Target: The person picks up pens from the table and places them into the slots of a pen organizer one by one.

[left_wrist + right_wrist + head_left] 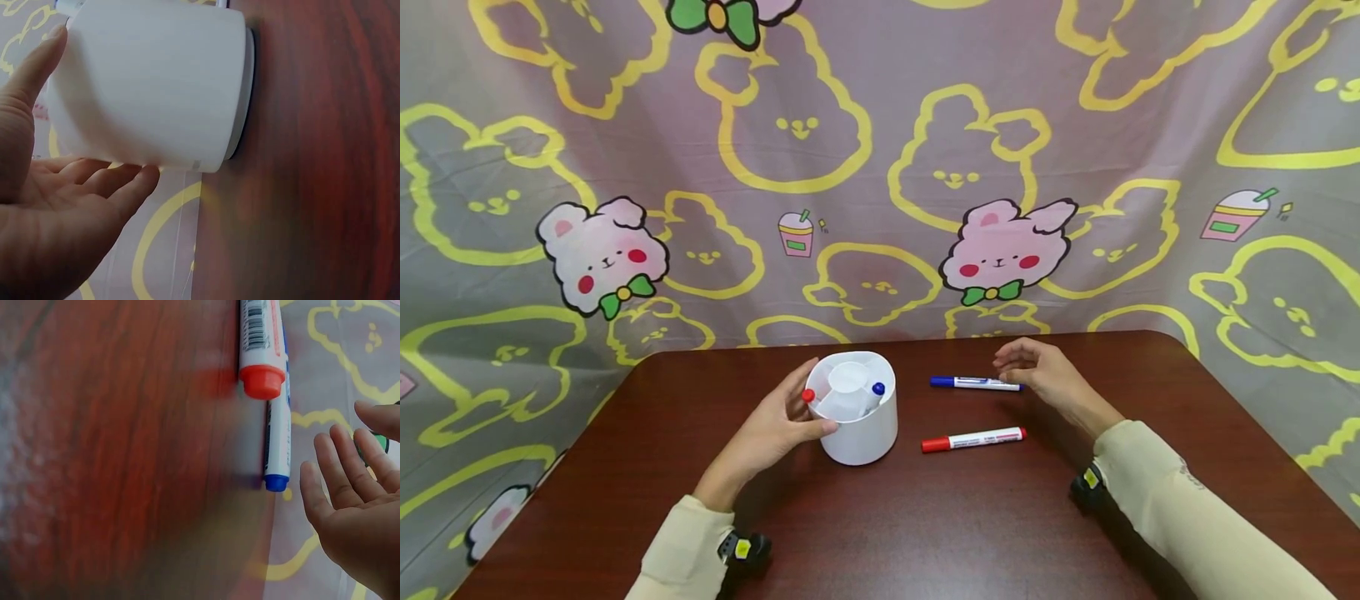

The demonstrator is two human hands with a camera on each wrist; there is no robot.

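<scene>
A white round pen holder [859, 437] with compartments stands on the table, a red-ended marker [808, 396] and a blue-ended marker [877, 390] poking up inside it. My left hand [775, 429] holds the holder from the left, thumb on its near side and fingers round the far side; the left wrist view shows the fingers [134, 184] against its white wall. To the right, a blue marker [973, 383] lies on the table. My right hand [1048, 379] hovers by its right end, fingers loosely bent and holding nothing. Nearer me lies a red marker [973, 439].
The dark wooden table [880, 533] has rounded far corners. Right behind it hangs a patterned curtain [880, 208] with cartoon animals. Black wrist cameras are strapped at both sleeves.
</scene>
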